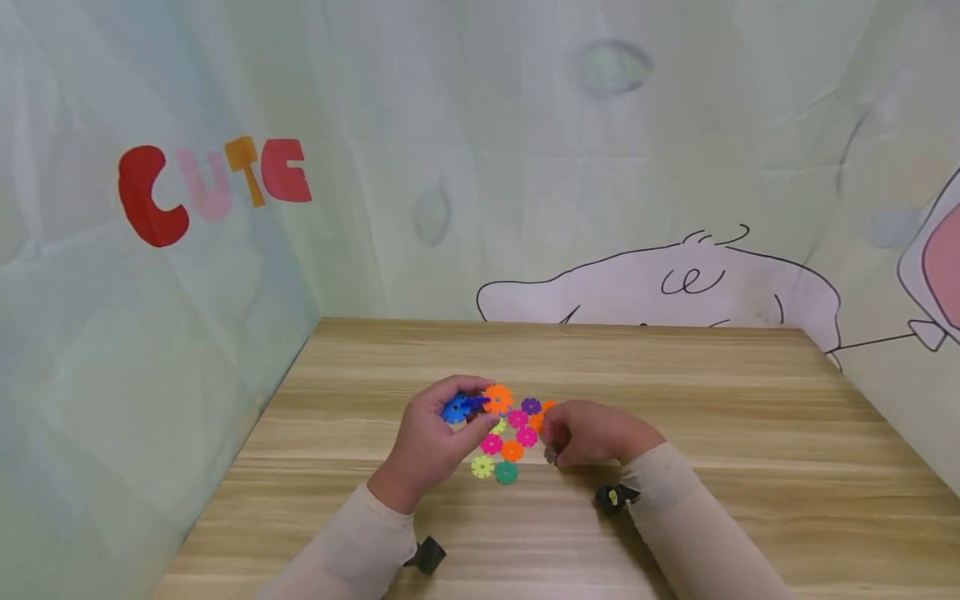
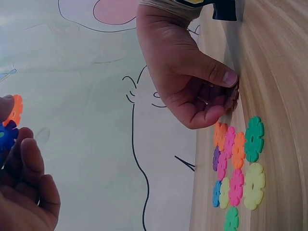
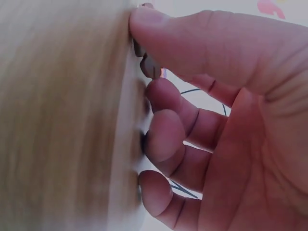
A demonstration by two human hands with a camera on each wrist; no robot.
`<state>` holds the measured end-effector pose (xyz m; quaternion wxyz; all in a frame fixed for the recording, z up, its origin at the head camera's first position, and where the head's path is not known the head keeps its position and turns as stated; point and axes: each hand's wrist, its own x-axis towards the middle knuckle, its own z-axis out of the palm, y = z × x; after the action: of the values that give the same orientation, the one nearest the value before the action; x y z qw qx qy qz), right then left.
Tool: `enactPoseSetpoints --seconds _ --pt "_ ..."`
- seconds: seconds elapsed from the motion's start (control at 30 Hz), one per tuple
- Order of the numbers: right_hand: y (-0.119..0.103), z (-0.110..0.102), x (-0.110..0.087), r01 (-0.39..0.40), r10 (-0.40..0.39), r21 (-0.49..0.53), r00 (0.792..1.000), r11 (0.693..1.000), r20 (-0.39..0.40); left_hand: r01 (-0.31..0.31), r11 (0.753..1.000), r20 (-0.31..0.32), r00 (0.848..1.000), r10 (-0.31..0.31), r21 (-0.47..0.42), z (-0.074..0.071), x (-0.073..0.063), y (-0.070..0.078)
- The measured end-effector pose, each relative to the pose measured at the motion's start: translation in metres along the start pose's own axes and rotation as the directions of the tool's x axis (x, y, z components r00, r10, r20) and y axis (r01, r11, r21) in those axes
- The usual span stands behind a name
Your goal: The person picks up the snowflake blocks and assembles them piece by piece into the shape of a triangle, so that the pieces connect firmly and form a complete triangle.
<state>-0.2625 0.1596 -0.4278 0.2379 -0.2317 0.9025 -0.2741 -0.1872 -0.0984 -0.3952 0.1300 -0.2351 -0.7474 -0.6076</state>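
My left hand (image 1: 431,442) is raised over the table, thumb and fingers gripping a few joined plastic snowflake discs. A light blue disc (image 1: 454,409), a dark blue disc (image 2: 8,136) and an orange disc (image 1: 497,399) make up what shows of that joined piece. Down at the tabletop, my right hand (image 1: 596,429) pinches a brown snowflake disc (image 2: 234,99) between thumb and fingers. In the right wrist view the disc (image 3: 151,66) is partly covered by the thumb, and the other fingertips rest near the wood.
Between the hands lie several loose discs, among them a green disc (image 1: 506,472), a yellow disc (image 1: 482,467), a pink disc (image 1: 527,437) and a purple disc (image 1: 531,406). The wooden table (image 1: 375,358) meets a printed cloth backdrop (image 1: 390,208) behind and at the left.
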Motion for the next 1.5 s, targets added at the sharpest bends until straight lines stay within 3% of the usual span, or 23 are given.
enactPoseSetpoints --seconds 0.27,0.37,0.43,0.5,0.63,0.73,0.8,0.97,1.23,1.5 --pt "0.001 -0.002 0.001 0.028 -0.027 0.016 0.999 0.999 -0.037 0.016 1.000 -0.003 1.000 -0.016 0.003 -0.002 0.000 0.000" --pt "-0.002 -0.006 0.001 0.081 -0.072 0.102 0.993 0.991 -0.092 0.018 1.000 -0.003 1.000 -0.018 -0.002 -0.002 0.000 0.002" --pt "-0.006 -0.009 0.000 0.162 -0.133 0.196 0.979 0.967 -0.153 0.019 1.000 -0.004 1.000 -0.019 0.001 -0.003 0.000 0.002" --pt "-0.012 -0.013 -0.003 0.279 -0.216 0.282 0.948 0.918 -0.234 0.023 1.000 -0.006 1.000 -0.023 0.004 -0.003 0.000 0.002" --pt "-0.026 -0.019 -0.015 0.510 -0.377 0.361 0.845 0.781 -0.379 0.032 0.999 -0.013 0.999 -0.032 0.012 -0.003 0.001 0.003" --pt "-0.037 -0.021 -0.024 0.594 -0.434 0.382 0.793 0.708 -0.428 0.035 0.999 -0.012 0.999 -0.035 0.014 -0.003 0.001 0.004" --pt "-0.042 -0.021 -0.028 0.620 -0.455 0.381 0.774 0.686 -0.440 0.040 0.999 -0.011 0.999 -0.040 0.008 -0.003 0.001 0.003" --pt "-0.052 -0.017 -0.034 0.657 -0.491 0.351 0.742 0.667 -0.456 0.043 0.999 0.001 0.999 -0.043 -0.019 -0.003 0.000 0.001" --pt "-0.058 -0.012 -0.036 0.655 -0.494 0.263 0.726 0.708 -0.478 0.040 0.998 0.025 0.999 -0.039 -0.044 -0.003 0.000 0.000" --pt "-0.063 -0.009 -0.038 0.666 -0.504 0.207 0.700 0.717 -0.505 0.051 0.997 0.053 0.997 -0.048 -0.061 -0.003 -0.001 0.003"
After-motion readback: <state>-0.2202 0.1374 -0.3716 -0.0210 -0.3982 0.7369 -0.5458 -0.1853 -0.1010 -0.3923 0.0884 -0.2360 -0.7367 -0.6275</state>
